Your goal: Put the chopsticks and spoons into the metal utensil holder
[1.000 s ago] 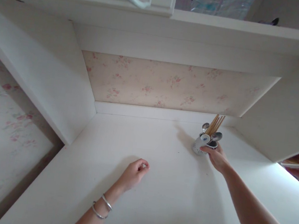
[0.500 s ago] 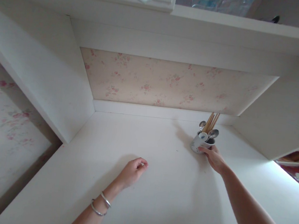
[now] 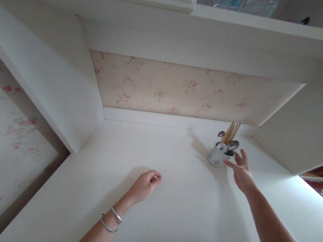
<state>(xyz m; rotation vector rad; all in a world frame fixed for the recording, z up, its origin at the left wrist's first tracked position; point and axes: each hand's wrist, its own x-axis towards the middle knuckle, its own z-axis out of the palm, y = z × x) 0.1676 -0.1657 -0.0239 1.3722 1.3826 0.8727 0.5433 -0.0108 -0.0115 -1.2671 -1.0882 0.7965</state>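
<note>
A white utensil holder point(image 3: 216, 157) with small punched holes stands upright on the white countertop point(image 3: 168, 215), near the back right. Wooden chopsticks point(image 3: 230, 133), metal spoons point(image 3: 233, 145) and a white spoon with a blue mark point(image 3: 222, 147) stick out of its top. At its right side is my right hand point(image 3: 243, 173), open with fingers and thumb spread; whether the thumb tip still touches the holder is hard to tell. My left hand point(image 3: 144, 185) rests over the middle of the countertop, fingers curled in toward the thumb, with nothing seen in it. Two silver bangles point(image 3: 111, 220) circle the left wrist.
An overhead cabinet point(image 3: 133, 13) spans the top, its open shelf holding clear plastic packs point(image 3: 245, 1). White side panels point(image 3: 47, 69) bound the counter left and right. Floral wallpaper point(image 3: 168, 87) covers the back wall above a low white ledge point(image 3: 161, 119).
My right hand has let go of the utensil holder, its fingers opening as it drew back to the right. The left hand has stayed in place. The view has shifted slightly.
</note>
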